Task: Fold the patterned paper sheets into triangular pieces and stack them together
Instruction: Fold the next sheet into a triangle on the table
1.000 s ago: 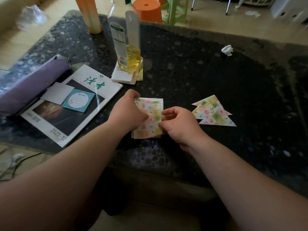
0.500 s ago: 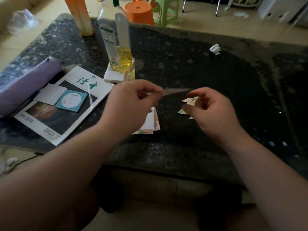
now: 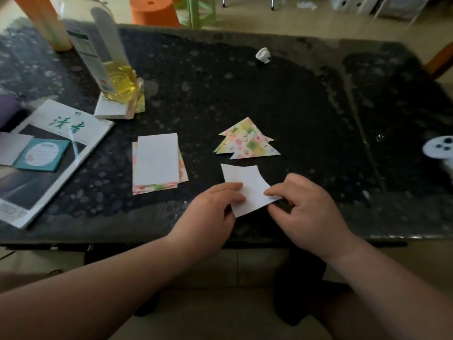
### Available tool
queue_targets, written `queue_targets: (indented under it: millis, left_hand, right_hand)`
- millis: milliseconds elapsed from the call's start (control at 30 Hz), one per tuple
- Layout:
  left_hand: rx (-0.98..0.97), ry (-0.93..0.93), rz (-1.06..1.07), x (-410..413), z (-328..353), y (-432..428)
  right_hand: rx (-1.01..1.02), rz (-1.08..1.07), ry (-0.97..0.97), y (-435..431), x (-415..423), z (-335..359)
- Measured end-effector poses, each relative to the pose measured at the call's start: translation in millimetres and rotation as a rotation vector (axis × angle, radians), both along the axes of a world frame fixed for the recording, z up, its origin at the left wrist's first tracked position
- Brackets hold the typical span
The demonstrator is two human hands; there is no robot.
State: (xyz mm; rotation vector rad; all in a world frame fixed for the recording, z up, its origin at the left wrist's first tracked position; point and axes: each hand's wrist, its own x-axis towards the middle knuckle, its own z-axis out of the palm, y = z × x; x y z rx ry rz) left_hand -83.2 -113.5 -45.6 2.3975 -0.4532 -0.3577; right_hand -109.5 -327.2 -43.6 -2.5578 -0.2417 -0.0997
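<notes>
1. Near the table [image 3: 318, 99] front edge, a sheet [image 3: 247, 186] lies white side up, probably so the pattern ends up outside once folded.
2. Left hand [image 3: 210, 212]: fingers curled, fingertips pressing the sheet's left edge flat; likely pinning it so it can't slide.
3. Right hand [image 3: 308, 212]: thumb and forefinger nearly closed, pinching the sheet's lower right corner, looks ready to lift it for the first fold.
4. Triangles [image 3: 247, 141] sit overlapped just beyond the sheet, close enough to add the next one.
5. Stack [image 3: 158, 165] of unfolded sheets rests left of the hands, within easy left reach.
6. Bottle [image 3: 110, 69] stands on more paper far left, seemingly as a weight.
</notes>
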Motion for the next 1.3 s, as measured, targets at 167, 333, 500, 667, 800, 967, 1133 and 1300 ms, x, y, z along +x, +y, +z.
queue_targets:
  millis: [167,333,500,667,800,967,1133,1300]
  left_hand:
    - [0.058,0.024,0.027,3.6,-1.9,2.8]
    - [0.061,0.016,0.041,8.9,0.1,7.6]
    - [0.082,-0.003,0.018,14.8,0.9,13.5]
    - [0.094,-0.015,-0.073,19.0,-0.8,17.0]
    - [0.112,0.022,-0.102,18.8,-2.1,20.3]
    - [0.13,0.021,-0.086,20.6,-2.3,22.2]
    - [0.082,0.14,0.031,20.3,3.0,14.3]
    - [0.044,0.199,0.108,22.5,7.3,9.3]
  right_hand:
    - [-0.065,0.104,0.076,3.2,-2.4,-5.4]
    - [-0.057,0.098,0.07,4.4,4.8,-8.4]
    - [0.008,0.157,0.144,15.2,7.0,-4.2]
    - [-0.001,0.155,0.058,21.9,16.7,-10.0]
    - [-0.037,0.144,0.157,16.1,24.7,-9.7]
    - [-0.005,0.15,0.285,13.6,24.3,-13.7]
    - [0.082,0.036,0.346,12.3,26.6,-7.8]
    - [0.253,-0.123,0.433,15.7,26.5,-6.9]
